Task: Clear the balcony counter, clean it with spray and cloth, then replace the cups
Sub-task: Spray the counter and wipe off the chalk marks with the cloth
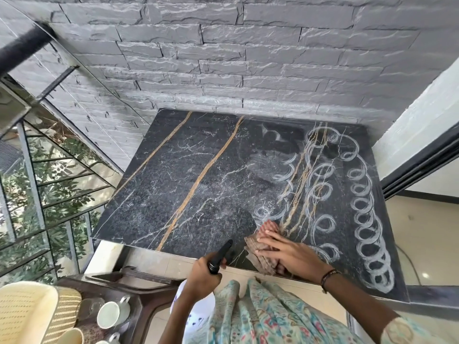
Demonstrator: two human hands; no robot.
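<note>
Polished black marble counter (188, 175) (gold-veined), rough grey stone wall (223, 58), brown cloth (260, 254)

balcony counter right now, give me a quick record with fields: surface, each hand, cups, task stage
surface: dark marble counter, bare of cups, looping white wipe swirls on its right side
right hand: flat on a brown cloth at the near edge
left hand: gripping a black spray nozzle, bottle below mostly hidden
cups: white cups on a brown stand at lower left, off the counter
task stage: cleared, wiping under way, cups not yet replaced
</note>
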